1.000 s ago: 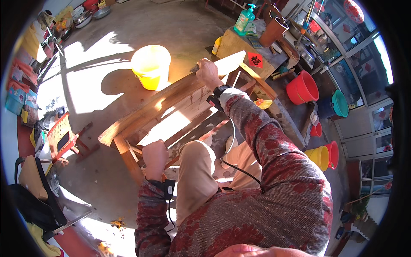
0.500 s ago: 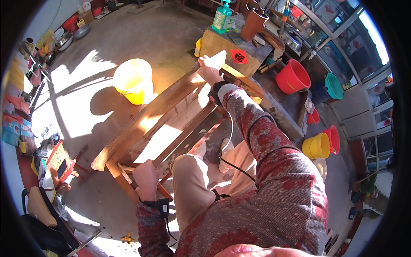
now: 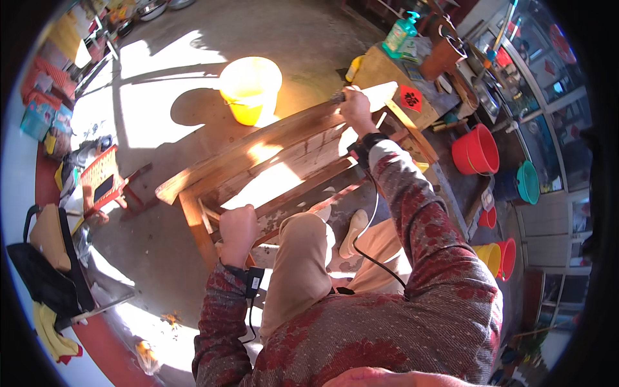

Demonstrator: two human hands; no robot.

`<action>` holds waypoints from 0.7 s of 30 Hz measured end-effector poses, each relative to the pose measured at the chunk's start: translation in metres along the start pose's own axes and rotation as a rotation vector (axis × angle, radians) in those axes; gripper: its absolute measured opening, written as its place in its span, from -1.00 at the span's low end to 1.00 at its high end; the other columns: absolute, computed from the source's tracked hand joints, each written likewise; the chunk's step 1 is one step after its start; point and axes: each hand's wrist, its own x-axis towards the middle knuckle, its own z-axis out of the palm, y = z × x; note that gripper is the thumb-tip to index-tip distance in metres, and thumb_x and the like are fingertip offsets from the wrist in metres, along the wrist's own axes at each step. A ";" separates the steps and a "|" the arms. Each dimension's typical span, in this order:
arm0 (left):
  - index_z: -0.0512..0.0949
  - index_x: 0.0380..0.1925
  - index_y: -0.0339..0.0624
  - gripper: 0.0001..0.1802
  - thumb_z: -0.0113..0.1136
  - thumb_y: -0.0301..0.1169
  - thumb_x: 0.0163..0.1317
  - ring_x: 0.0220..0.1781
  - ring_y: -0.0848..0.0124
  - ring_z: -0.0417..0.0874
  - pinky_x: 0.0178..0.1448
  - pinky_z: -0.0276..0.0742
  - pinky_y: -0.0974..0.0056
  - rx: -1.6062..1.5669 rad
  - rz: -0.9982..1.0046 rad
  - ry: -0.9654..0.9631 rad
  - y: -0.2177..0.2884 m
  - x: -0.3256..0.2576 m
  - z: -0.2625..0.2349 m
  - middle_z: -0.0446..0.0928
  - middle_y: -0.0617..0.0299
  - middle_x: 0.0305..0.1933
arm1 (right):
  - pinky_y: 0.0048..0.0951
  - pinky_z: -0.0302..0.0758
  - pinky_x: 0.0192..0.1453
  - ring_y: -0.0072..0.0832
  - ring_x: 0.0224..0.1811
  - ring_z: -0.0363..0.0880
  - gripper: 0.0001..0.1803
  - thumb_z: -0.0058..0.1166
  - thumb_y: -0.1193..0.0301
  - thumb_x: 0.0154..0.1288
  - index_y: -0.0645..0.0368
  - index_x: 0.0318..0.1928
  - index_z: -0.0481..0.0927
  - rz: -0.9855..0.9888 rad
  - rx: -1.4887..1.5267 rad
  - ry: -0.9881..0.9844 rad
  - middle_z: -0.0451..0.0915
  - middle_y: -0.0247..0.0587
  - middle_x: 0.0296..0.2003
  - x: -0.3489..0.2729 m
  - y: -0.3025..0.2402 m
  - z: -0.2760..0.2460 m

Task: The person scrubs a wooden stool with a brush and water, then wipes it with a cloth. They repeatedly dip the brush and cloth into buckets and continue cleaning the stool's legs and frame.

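Note:
A long wooden table or bench stands tilted in front of my legs, with a thick plank along its far side and a pale, sunlit panel below. Near the plank's right end, my right hand is closed at the edge. A small dark grey thing shows by its fingers, too little of it visible to name. My left hand makes a fist beside the left wooden leg. Its fingers are turned away, so what it grips, if anything, is hidden. Both wrists wear black bands with cables.
Beyond the plank stands a yellow bucket. A low stand at the right carries a green pump bottle. Red buckets stand farther right. A small red chair with a phone is at the left.
The whole view has swung, so the bench and buckets appear farther right. My right hand has shifted slightly left along the plank. The left fist stays by the bench's left leg.

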 end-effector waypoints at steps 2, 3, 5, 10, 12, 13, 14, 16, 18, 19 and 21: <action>0.60 -0.59 -0.19 -0.94 0.20 -0.45 -0.06 -0.51 0.11 0.67 -0.38 0.57 0.12 -0.038 -0.006 -0.015 -0.001 -0.001 0.001 0.59 0.02 -0.59 | -0.04 0.51 -0.14 0.08 -0.25 0.59 -0.83 0.05 0.50 -0.02 0.22 -0.33 0.56 0.048 -0.135 0.007 0.60 0.10 -0.42 0.008 0.012 -0.001; 0.60 -0.59 -0.19 -0.94 0.20 -0.45 -0.06 -0.50 0.12 0.67 -0.38 0.57 0.13 -0.040 -0.016 -0.019 -0.002 -0.001 0.000 0.59 0.03 -0.59 | -0.04 0.50 -0.13 0.08 -0.25 0.59 -0.85 0.04 0.52 0.00 0.22 -0.33 0.56 0.049 -0.210 -0.080 0.60 0.09 -0.43 0.007 0.008 -0.001; 0.60 -0.58 -0.18 -0.93 0.20 -0.44 -0.06 -0.48 0.14 0.68 -0.36 0.58 0.13 -0.052 -0.014 -0.040 -0.002 -0.002 0.001 0.60 0.04 -0.57 | -0.04 0.50 -0.11 0.08 -0.23 0.58 -0.83 0.02 0.54 0.00 0.25 -0.32 0.55 -0.051 -0.169 0.036 0.60 0.12 -0.38 0.000 -0.020 0.006; 0.59 -0.56 -0.19 -0.92 0.18 -0.43 -0.07 -0.46 0.12 0.68 -0.34 0.56 0.10 -0.122 -0.006 -0.018 -0.006 -0.003 0.007 0.60 0.04 -0.56 | -0.07 0.51 -0.21 0.00 -0.31 0.58 -0.93 0.00 0.57 0.01 0.22 -0.41 0.51 -0.316 0.119 -0.143 0.54 -0.02 -0.40 -0.039 -0.136 0.044; 0.60 -0.57 -0.19 -0.92 0.18 -0.42 -0.06 -0.46 0.13 0.68 -0.35 0.56 0.10 -0.130 -0.004 -0.027 -0.007 -0.004 0.010 0.60 0.05 -0.57 | -0.11 0.47 -0.28 0.02 -0.36 0.52 -0.87 0.08 0.57 -0.09 0.22 -0.44 0.46 -0.434 0.276 -0.185 0.50 -0.02 -0.42 -0.051 -0.197 0.070; 0.60 -0.57 -0.18 -0.91 0.19 -0.42 -0.06 -0.46 0.13 0.68 -0.35 0.57 0.10 -0.131 0.003 0.000 -0.008 -0.004 0.010 0.60 0.06 -0.57 | -0.13 0.47 -0.29 0.00 -0.37 0.52 -0.87 0.08 0.57 -0.11 0.22 -0.45 0.44 -0.542 0.361 -0.194 0.49 -0.04 -0.43 -0.057 -0.226 0.078; 0.60 -0.58 -0.18 -0.91 0.19 -0.41 -0.05 -0.46 0.14 0.69 -0.36 0.57 0.11 -0.128 0.002 -0.006 -0.009 -0.004 0.011 0.60 0.06 -0.57 | -0.16 0.51 -0.27 -0.05 -0.36 0.55 -0.87 0.10 0.51 -0.12 0.20 -0.46 0.47 -0.573 0.324 -0.227 0.51 -0.05 -0.41 -0.057 -0.253 0.086; 0.61 -0.60 -0.17 -0.90 0.19 -0.40 -0.04 -0.45 0.15 0.69 -0.37 0.56 0.11 -0.122 0.018 0.030 -0.010 -0.003 0.011 0.60 0.07 -0.57 | -0.22 0.56 -0.26 -0.12 -0.35 0.59 -0.85 0.14 0.45 -0.16 0.17 -0.48 0.50 -0.682 0.295 -0.257 0.53 -0.06 -0.39 -0.062 -0.297 0.096; 0.60 -0.63 -0.16 -0.89 0.19 -0.39 -0.03 -0.46 0.15 0.69 -0.38 0.56 0.11 -0.095 0.028 0.081 -0.011 -0.003 0.010 0.60 0.07 -0.58 | -0.26 0.57 -0.25 -0.17 -0.34 0.61 -0.82 0.17 0.44 -0.19 0.17 -0.48 0.51 -0.734 0.284 -0.289 0.53 -0.08 -0.40 -0.065 -0.324 0.101; 0.60 -0.64 -0.16 -0.88 0.19 -0.39 -0.02 -0.46 0.15 0.69 -0.39 0.56 0.11 -0.067 0.023 0.078 -0.010 -0.002 0.010 0.60 0.07 -0.58 | -0.27 0.58 -0.25 -0.19 -0.34 0.61 -0.81 0.18 0.43 -0.20 0.16 -0.47 0.51 -0.790 0.323 -0.293 0.53 -0.09 -0.40 -0.065 -0.327 0.099; 0.60 -0.62 -0.19 -0.88 0.18 -0.40 -0.02 -0.46 0.15 0.69 -0.37 0.56 0.13 -0.114 0.030 0.077 -0.011 -0.002 0.010 0.59 0.07 -0.59 | -0.25 0.58 -0.21 -0.17 -0.29 0.62 -0.79 0.19 0.43 -0.19 0.14 -0.45 0.50 -0.760 0.236 -0.380 0.53 -0.13 -0.38 -0.059 -0.307 0.087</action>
